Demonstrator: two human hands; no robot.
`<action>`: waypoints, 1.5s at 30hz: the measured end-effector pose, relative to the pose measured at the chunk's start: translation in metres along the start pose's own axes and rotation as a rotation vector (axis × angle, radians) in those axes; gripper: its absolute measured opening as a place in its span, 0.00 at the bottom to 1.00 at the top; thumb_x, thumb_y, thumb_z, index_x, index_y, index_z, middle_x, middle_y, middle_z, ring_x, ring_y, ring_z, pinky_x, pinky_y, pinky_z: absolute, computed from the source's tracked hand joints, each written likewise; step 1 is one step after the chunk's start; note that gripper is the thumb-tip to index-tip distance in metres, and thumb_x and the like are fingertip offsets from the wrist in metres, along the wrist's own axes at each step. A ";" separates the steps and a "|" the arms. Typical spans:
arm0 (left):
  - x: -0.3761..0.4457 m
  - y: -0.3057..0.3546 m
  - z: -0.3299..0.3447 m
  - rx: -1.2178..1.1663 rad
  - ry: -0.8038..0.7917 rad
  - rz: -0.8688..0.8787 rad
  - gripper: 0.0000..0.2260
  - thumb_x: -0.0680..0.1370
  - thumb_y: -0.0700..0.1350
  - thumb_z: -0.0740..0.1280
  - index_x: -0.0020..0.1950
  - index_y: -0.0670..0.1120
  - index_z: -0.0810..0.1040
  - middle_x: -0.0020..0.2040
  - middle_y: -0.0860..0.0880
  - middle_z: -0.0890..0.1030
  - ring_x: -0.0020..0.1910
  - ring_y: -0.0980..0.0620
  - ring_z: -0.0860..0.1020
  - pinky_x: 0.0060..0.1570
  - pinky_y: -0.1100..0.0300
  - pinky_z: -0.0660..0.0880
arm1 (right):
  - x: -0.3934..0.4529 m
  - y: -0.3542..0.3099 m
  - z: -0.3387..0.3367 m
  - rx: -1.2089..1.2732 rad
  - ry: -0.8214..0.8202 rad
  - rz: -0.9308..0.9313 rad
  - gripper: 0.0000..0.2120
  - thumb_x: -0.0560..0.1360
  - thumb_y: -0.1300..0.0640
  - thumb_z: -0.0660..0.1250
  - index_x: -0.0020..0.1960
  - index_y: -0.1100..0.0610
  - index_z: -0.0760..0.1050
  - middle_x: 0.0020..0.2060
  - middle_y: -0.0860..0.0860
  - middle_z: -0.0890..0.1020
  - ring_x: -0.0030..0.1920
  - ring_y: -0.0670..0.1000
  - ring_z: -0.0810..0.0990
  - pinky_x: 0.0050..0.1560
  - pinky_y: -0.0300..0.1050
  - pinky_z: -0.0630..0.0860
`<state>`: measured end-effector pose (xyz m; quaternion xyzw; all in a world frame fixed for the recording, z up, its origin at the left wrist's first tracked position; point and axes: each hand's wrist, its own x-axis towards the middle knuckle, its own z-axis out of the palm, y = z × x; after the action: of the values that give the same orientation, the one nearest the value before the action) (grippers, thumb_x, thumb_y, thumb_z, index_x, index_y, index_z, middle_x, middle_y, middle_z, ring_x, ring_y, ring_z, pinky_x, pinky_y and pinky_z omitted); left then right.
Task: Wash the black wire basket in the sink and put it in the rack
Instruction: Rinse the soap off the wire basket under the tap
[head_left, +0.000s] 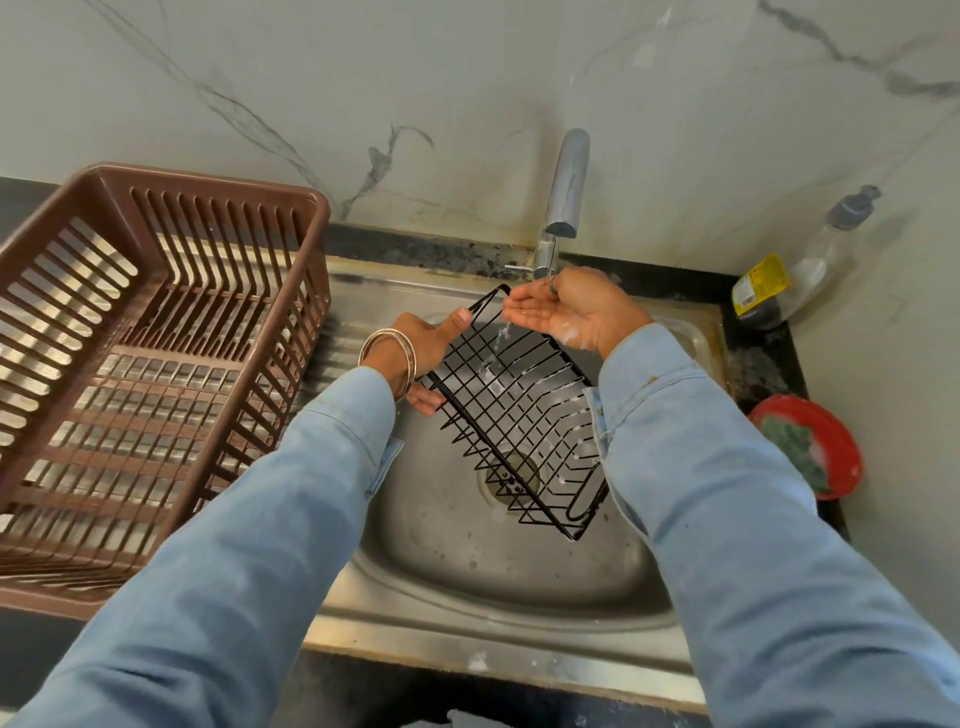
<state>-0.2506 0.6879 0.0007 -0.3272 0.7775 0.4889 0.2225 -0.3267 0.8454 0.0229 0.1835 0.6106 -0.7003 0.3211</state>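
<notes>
A black wire basket (524, 415) hangs tilted over the steel sink (457, 540), with bits of foam on its wires. My left hand (428, 345) grips its left rim, thumb on top and fingers underneath. My right hand (566, 306) is cupped palm up under the tap (566, 182), just above the basket's far corner, and holds nothing. A thin stream of water runs over that palm and drips into the basket. The brown plastic rack (156, 364) stands empty on the drainboard to the left of the sink.
A dish soap bottle (810, 265) lies in the back right corner against the marble wall. A red dish (826, 441) with a green scrubber sits on the dark counter to the right of the sink. The drain (511, 475) shows through the basket.
</notes>
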 end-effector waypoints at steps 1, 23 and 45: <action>0.000 0.000 0.000 0.001 -0.004 0.002 0.39 0.74 0.67 0.61 0.76 0.42 0.61 0.74 0.38 0.64 0.32 0.39 0.82 0.32 0.48 0.82 | -0.001 -0.001 0.002 -0.017 -0.005 0.004 0.17 0.75 0.76 0.50 0.62 0.75 0.69 0.60 0.69 0.75 0.61 0.64 0.76 0.62 0.55 0.74; -0.003 -0.001 -0.005 -0.047 0.017 0.093 0.35 0.75 0.66 0.60 0.74 0.45 0.66 0.72 0.38 0.68 0.40 0.35 0.82 0.38 0.47 0.82 | -0.012 -0.010 -0.002 -0.074 0.009 -0.034 0.27 0.68 0.82 0.43 0.63 0.76 0.68 0.61 0.71 0.73 0.62 0.66 0.74 0.61 0.55 0.74; -0.008 -0.007 -0.010 -0.025 0.109 0.194 0.27 0.75 0.63 0.64 0.70 0.52 0.73 0.71 0.42 0.71 0.39 0.39 0.83 0.26 0.58 0.80 | -0.013 0.008 -0.005 0.055 0.006 -0.029 0.25 0.68 0.81 0.44 0.60 0.76 0.70 0.58 0.71 0.75 0.61 0.67 0.75 0.61 0.55 0.74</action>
<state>-0.2403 0.6792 0.0058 -0.2792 0.8103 0.4993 0.1272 -0.3122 0.8529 0.0249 0.1853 0.5945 -0.7211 0.3037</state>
